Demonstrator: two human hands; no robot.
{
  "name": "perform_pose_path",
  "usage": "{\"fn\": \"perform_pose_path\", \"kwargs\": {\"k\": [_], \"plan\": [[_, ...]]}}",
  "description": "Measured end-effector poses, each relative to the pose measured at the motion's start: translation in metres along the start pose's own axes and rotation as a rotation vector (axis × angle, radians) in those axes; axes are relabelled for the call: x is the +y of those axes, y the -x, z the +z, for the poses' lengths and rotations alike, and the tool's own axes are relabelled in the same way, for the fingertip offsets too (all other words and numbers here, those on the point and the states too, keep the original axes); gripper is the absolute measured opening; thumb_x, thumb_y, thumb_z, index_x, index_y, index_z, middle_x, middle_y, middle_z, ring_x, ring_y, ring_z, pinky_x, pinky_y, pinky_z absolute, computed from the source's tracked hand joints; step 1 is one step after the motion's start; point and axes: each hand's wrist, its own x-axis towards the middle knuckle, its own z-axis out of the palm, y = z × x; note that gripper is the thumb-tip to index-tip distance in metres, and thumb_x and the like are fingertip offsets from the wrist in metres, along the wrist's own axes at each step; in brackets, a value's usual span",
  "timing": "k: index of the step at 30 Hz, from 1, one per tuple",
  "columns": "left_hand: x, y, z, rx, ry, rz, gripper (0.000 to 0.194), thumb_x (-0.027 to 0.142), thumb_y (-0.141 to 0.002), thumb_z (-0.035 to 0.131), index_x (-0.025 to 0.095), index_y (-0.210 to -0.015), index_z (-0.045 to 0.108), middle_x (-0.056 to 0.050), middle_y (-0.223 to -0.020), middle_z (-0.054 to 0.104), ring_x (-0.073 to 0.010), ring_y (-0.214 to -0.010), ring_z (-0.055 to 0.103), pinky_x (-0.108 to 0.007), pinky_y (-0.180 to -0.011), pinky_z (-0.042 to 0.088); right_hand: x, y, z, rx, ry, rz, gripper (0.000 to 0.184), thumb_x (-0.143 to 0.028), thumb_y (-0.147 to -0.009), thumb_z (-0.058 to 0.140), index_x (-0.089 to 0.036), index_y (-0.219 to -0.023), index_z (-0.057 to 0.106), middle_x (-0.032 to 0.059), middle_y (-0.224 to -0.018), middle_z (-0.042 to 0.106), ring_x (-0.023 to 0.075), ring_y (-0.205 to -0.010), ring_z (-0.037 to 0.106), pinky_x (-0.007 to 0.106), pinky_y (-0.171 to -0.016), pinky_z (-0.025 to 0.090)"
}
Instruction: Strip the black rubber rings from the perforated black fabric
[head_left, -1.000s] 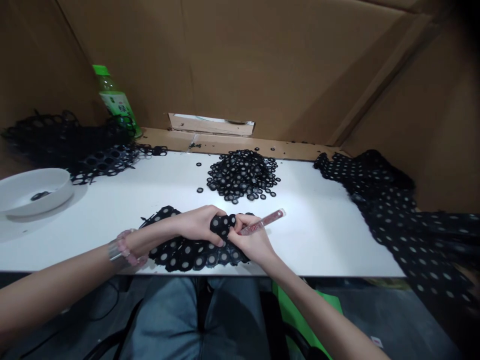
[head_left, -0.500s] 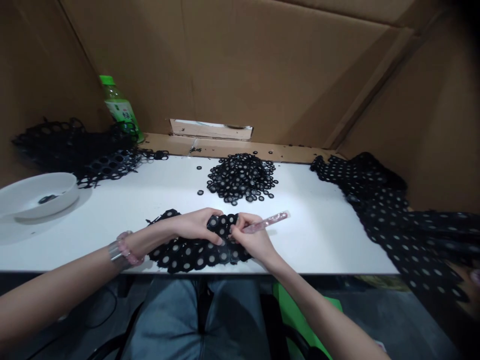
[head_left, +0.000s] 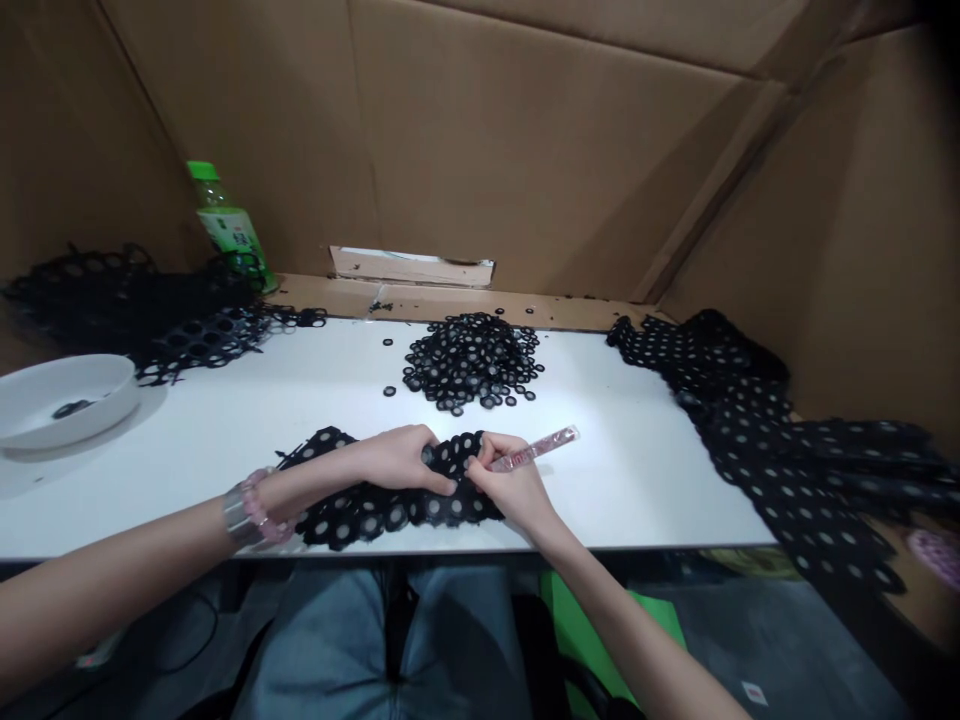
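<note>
Black perforated sheet strip (head_left: 390, 512), its holes showing pale round centres, lies bunched at the near edge of a white table top (head_left: 622, 480), under both of the person's hands. The left hand (head_left: 397, 462) curls closed over a fold of it, pressing down on the black material. The right hand (head_left: 514, 490) grips a slim translucent pink pen-shaped tool (head_left: 541, 449) between thumb and fingers, its lower end hidden where the fingers meet the strip. A pink beaded bracelet (head_left: 259, 510) and a silver bangle (head_left: 236, 522) circle the left wrist. Beyond the hands sits a heap of small black rings (head_left: 471, 362). A tangled black strip pile (head_left: 135, 300) lies at the far left, beside a white round bowl (head_left: 64, 400) and a green-capped plastic bottle (head_left: 225, 225); a long dotted black strip pile (head_left: 742, 420) trails off the right end.
</note>
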Motion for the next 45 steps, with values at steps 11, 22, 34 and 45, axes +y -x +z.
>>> {"fn": "perform_pose_path", "kwargs": {"k": [11,22,34,45], "plan": [[-0.008,0.003,0.014,0.208,0.082,-0.122,0.033,0.046,-0.061,0.060,0.014,-0.068,0.060,0.000,-0.063,0.060,-0.0170,-0.063,0.053,-0.023,-0.054,0.037,0.000,0.002,0.001,-0.003,0.025,-0.008,0.025,-0.016,-0.067,0.050,-0.019,-0.051,0.031,-0.0072,-0.047,0.033,0.0080,-0.047,0.032,0.021,-0.046,0.024],[-0.018,-0.002,0.024,0.190,0.450,-0.045,0.024,0.030,-0.061,0.060,0.012,-0.076,0.065,-0.001,-0.070,0.065,-0.0150,-0.064,0.056,-0.023,-0.060,0.041,-0.003,0.003,0.004,-0.019,0.143,-0.088,0.025,-0.015,-0.067,0.050,-0.019,-0.050,0.032,-0.0060,-0.048,0.037,0.0086,-0.048,0.036,0.021,-0.047,0.026],[-0.012,0.004,0.014,0.252,0.102,-0.010,0.028,0.033,-0.064,0.055,0.015,-0.084,0.063,-0.001,-0.084,0.067,-0.0197,-0.075,0.059,-0.024,-0.066,0.042,0.010,0.001,-0.007,0.065,-0.200,0.039,0.023,-0.017,-0.069,0.050,-0.021,-0.053,0.035,-0.0068,-0.042,0.043,0.0097,-0.042,0.044,0.022,-0.046,0.032],[0.006,-0.005,0.014,0.177,-0.186,-0.084,0.037,0.055,-0.059,0.056,0.018,-0.057,0.055,0.000,-0.052,0.057,-0.0184,-0.055,0.052,-0.023,-0.050,0.031,-0.001,0.005,-0.007,0.072,0.010,0.009,0.022,-0.013,-0.062,0.047,-0.021,-0.050,0.030,-0.0066,-0.044,0.036,0.0093,-0.046,0.036,0.022,-0.047,0.027]]}}
